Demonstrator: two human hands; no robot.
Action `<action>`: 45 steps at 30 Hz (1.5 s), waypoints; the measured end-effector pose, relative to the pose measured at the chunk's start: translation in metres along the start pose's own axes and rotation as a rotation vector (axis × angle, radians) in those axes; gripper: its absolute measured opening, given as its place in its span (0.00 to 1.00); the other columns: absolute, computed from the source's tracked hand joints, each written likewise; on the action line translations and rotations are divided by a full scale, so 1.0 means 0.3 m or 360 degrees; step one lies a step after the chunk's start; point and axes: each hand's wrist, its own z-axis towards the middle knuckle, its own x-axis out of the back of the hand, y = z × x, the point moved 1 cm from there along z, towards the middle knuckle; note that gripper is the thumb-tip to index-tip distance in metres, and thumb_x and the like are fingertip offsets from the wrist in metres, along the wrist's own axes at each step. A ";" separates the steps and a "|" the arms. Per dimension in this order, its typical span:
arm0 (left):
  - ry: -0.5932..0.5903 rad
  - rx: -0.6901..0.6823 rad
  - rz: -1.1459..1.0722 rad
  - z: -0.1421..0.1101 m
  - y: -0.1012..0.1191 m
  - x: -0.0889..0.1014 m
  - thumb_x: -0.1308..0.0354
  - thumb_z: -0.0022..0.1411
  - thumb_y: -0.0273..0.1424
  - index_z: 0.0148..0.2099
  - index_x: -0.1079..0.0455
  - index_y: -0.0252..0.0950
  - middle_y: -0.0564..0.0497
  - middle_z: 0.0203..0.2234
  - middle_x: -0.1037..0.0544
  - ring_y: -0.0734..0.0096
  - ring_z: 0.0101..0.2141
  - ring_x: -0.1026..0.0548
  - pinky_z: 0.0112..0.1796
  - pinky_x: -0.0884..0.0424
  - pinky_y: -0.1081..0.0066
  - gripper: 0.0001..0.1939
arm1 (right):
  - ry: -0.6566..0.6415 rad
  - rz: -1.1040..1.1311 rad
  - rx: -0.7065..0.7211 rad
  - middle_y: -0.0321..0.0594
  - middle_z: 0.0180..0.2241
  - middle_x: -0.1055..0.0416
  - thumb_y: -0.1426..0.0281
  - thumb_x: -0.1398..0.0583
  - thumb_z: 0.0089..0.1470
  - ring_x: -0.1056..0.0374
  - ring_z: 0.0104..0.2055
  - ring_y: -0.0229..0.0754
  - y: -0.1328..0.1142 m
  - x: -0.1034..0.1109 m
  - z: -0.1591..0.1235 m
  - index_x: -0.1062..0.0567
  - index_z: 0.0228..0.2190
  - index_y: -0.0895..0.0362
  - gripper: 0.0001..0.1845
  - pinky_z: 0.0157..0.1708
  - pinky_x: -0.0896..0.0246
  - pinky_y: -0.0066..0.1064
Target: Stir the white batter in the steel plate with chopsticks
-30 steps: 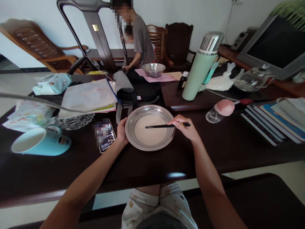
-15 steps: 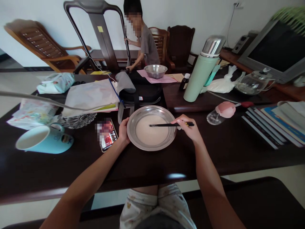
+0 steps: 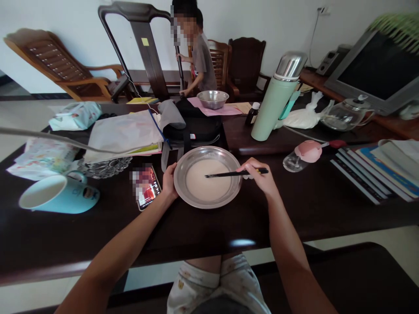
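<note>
Since half a second ago, the tips of the chopsticks (image 3: 221, 174) have shifted slightly toward the near side of the metal bowl (image 3: 181, 192), and the head of a second person (image 3: 200, 19) has come into sight behind the person (image 3: 205, 61) by the tall dark chair (image 3: 148, 56); most of that second person is hidden. The bowl is at the near middle of the bench (image 3: 196, 231), with pale liquid (image 3: 209, 187) in it; its underside is out of sight, so I cannot tell whether it rests flat. The tips lie over the liquid, and whether they dip in is hard to make out. The right hand (image 3: 262, 181) has its fingers closed round the chopsticks' upper part, above the bowl's right rim, the lower fingers mostly hidden. The left hand (image 3: 169, 182) grips the left rim, thumb at the edge, the other fingers out of view behind the bowl. Just beside it lies a phone (image 3: 152, 194), its screen partly pixelated. Papers (image 3: 124, 128) partly cover a glass dish (image 3: 108, 168), and the frame cuts off the monitor (image 3: 376, 61).
</note>
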 end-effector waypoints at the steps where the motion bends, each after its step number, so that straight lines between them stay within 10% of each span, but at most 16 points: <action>1: -0.0004 -0.0001 -0.0006 0.001 -0.001 0.001 0.37 0.61 0.35 0.31 0.23 0.38 0.46 0.24 0.17 0.43 0.41 0.13 0.45 0.15 0.53 0.08 | 0.0040 0.0040 -0.0031 0.42 0.31 0.17 0.40 0.38 0.66 0.22 0.34 0.45 0.001 0.006 -0.002 0.13 0.29 0.51 0.31 0.36 0.27 0.37; 9: 0.0004 0.0032 -0.0040 -0.001 0.003 0.003 0.36 0.60 0.34 0.32 0.23 0.38 0.46 0.25 0.16 0.44 0.39 0.12 0.44 0.15 0.53 0.06 | -0.0236 0.0025 0.0045 0.43 0.33 0.15 0.40 0.37 0.66 0.21 0.39 0.48 -0.007 -0.028 0.000 0.11 0.31 0.49 0.29 0.44 0.25 0.41; 16: -0.0022 0.0060 -0.0050 -0.012 0.007 -0.005 0.36 0.61 0.34 0.32 0.23 0.38 0.47 0.23 0.18 0.46 0.38 0.13 0.43 0.15 0.55 0.07 | 0.0060 0.0085 -0.0014 0.41 0.30 0.17 0.41 0.37 0.66 0.23 0.34 0.45 0.000 0.005 -0.007 0.12 0.29 0.50 0.29 0.36 0.27 0.38; 45: -0.0023 -0.0015 -0.0020 0.007 0.000 0.007 0.35 0.59 0.34 0.30 0.23 0.38 0.48 0.21 0.20 0.45 0.37 0.13 0.43 0.15 0.55 0.07 | -0.0163 0.0131 -0.0049 0.41 0.30 0.16 0.40 0.37 0.66 0.21 0.34 0.45 -0.017 -0.005 -0.007 0.12 0.29 0.51 0.30 0.40 0.24 0.38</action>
